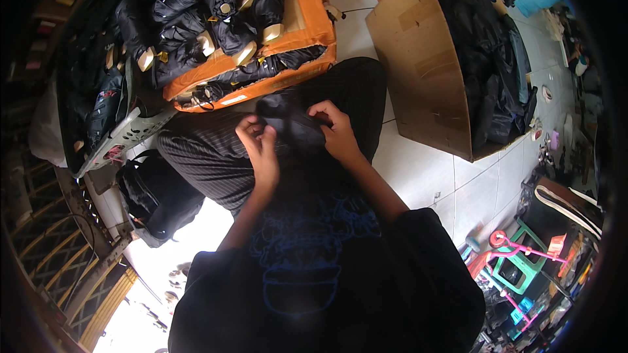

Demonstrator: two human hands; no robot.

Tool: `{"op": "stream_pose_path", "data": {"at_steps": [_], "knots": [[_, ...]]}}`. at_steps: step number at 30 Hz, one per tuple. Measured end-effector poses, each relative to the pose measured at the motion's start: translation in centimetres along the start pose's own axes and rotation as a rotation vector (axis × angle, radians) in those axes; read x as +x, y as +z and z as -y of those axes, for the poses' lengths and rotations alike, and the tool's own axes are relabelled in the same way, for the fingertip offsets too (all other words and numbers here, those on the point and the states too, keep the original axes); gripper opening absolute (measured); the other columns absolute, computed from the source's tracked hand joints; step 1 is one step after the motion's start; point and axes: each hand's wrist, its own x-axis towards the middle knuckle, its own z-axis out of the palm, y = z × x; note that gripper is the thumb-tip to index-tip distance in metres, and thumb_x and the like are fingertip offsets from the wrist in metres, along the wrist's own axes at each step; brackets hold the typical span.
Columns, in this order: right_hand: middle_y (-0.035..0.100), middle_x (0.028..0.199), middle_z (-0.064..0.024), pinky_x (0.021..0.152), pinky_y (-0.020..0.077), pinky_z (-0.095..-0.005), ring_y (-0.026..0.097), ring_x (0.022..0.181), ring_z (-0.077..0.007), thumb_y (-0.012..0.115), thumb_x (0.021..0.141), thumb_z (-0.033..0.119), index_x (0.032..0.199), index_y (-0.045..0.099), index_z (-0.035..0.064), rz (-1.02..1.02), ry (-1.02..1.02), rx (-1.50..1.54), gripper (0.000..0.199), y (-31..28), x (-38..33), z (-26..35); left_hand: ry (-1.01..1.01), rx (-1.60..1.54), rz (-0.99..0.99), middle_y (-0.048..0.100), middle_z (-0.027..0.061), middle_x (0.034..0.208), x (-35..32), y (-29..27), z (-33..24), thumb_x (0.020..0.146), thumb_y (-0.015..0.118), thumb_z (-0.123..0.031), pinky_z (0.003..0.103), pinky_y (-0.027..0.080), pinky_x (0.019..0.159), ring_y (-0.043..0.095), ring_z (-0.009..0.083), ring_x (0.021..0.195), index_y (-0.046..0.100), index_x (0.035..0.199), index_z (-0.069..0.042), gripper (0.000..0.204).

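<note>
A piece of thin black cloth [292, 127] is held over my lap, close to my crossed legs in striped dark trousers [206, 150]. My left hand [260, 149] pinches its left edge between thumb and fingers. At its right edge, my right hand [337, 132] grips with curled fingers. The cloth is dark and folded, so its exact shape cannot be made out. Just beyond my hands, several rolled black bundles that look like folding umbrellas [226, 23], with pale ends and yellow tags, lie on an orange-edged cardboard box [307, 0].
On the right, a tall cardboard box [418, 65] holds dark cloth [484, 59]. A grey plastic crate [134, 132] with more dark items stands at the left, near a black bag [157, 199]. Farther right are a green stool [520, 268] and a pink-framed toy [500, 240] on white tiles [425, 170].
</note>
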Motion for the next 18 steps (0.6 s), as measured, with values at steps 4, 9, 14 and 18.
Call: {"op": "stream_pose_path", "data": {"at_steps": [4,9,14,18], "knots": [[0.062,0.097,-0.0107,0.084,0.0476,-0.0280,0.063,0.093,-0.0205,0.042,0.064,-0.017,0.093,0.059,-0.0008,0.117,-0.110,-0.172,0.038,-0.7,0.2,1.8,-0.441,-0.360,0.154,0.055,0.0014,0.112,3.1,-1.3,-2.0,0.095,0.061,-0.022,0.034,0.045,0.082,0.052,0.0149,0.100,0.054,0.118,-0.013,0.025],[0.062,0.095,-0.0086,0.088,0.0461,-0.0263,0.061,0.093,-0.0173,0.040,0.062,-0.019,0.093,0.059,-0.0011,0.058,-0.117,-0.294,0.041,-1.7,0.7,2.5,-0.223,-0.388,0.106,0.058,-0.0031,0.096,4.7,-1.8,-1.3,0.095,0.063,-0.020,0.032,0.049,0.078,0.054,0.0105,0.093,0.060,0.100,-0.012,0.009],[0.063,0.099,-0.0077,0.094,0.0474,-0.0297,0.063,0.098,-0.0180,0.040,0.065,-0.020,0.095,0.061,-0.0008,0.027,-0.026,-0.060,0.042,-3.0,1.0,2.2,-0.314,-0.576,0.140,0.059,0.0000,0.093,5.2,-1.7,-7.1,0.097,0.060,-0.021,0.035,0.049,0.082,0.058,0.0135,0.087,0.058,0.118,-0.006,0.026],[0.064,0.106,-0.0072,0.100,0.0454,-0.0317,0.061,0.108,-0.0197,0.041,0.067,-0.020,0.103,0.062,0.0004,0.120,0.002,0.003,0.046,-2.9,0.8,2.4,-0.450,-0.257,0.286,0.066,0.0016,0.105,5.8,-1.2,-7.0,0.096,0.063,-0.023,0.028,0.048,0.084,0.060,0.0113,0.090,0.061,0.120,0.000,0.033]]}}
